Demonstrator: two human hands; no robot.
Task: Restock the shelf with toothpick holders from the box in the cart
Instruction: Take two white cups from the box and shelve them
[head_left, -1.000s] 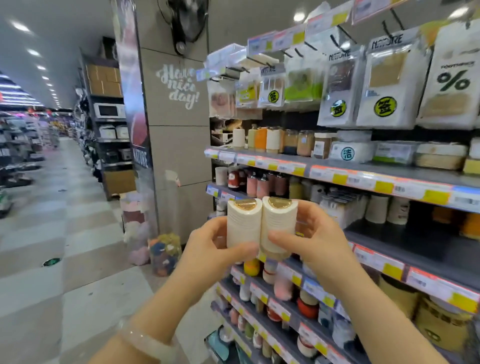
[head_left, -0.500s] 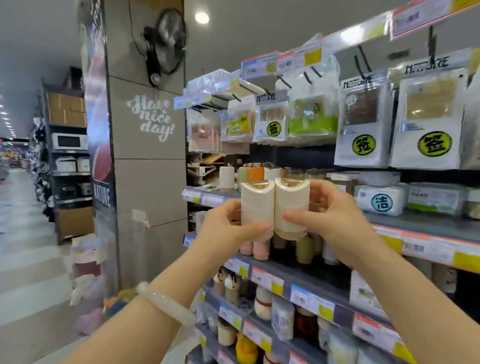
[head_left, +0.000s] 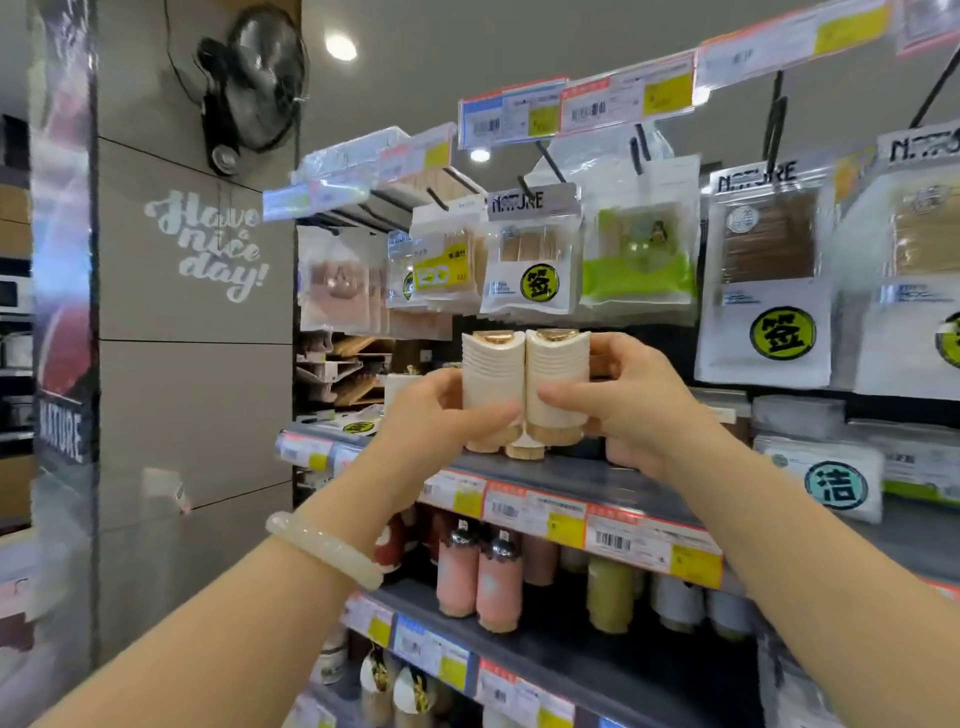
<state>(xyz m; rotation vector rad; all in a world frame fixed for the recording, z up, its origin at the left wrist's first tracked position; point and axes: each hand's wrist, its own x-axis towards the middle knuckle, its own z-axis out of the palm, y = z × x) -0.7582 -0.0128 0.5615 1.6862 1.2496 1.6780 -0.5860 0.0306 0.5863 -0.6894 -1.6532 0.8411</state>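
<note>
Hands work together: left hand (head_left: 441, 415) grips one cream toothpick holder (head_left: 491, 384), right hand (head_left: 631, 410) grips its twin (head_left: 557, 382), pressed side by side, upright, just above the shelf (head_left: 597, 475). Hanging packets (head_left: 530, 260) behind.

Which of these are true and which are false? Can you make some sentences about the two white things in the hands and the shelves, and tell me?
1. Each hand holds one cream ribbed toothpick holder with a gold top. True: the left hand grips the left holder, and the right hand grips the right holder.
2. The two holders are far apart. False: they are pressed side by side.
3. A pale bangle is on the right wrist. False: it is on the left wrist.
4. Pink cylindrical holders stand on the shelf below the hands. True.
5. The black wall fan hangs on the shelf. False: it is mounted on the grey pillar.
</note>
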